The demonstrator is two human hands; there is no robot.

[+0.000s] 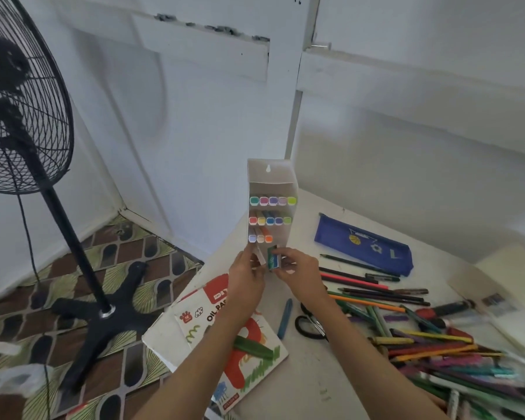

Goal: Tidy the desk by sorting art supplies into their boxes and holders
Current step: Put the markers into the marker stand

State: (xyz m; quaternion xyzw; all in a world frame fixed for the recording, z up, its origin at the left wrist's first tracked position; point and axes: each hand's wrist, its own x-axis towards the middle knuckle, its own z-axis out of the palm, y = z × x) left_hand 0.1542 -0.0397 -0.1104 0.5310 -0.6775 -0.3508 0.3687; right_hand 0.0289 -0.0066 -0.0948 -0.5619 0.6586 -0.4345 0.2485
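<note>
At frame centre, the left hand (245, 275) grips the box (270, 180) by its lower end. The right hand (300, 271) pinches a green marker (272, 259) just below it.

marker box (272, 177) white — caps (273, 200) seemingly pastel | pencil case (364, 247) blue | fan (3, 68) black | floor (164, 259) brown-green
</note>
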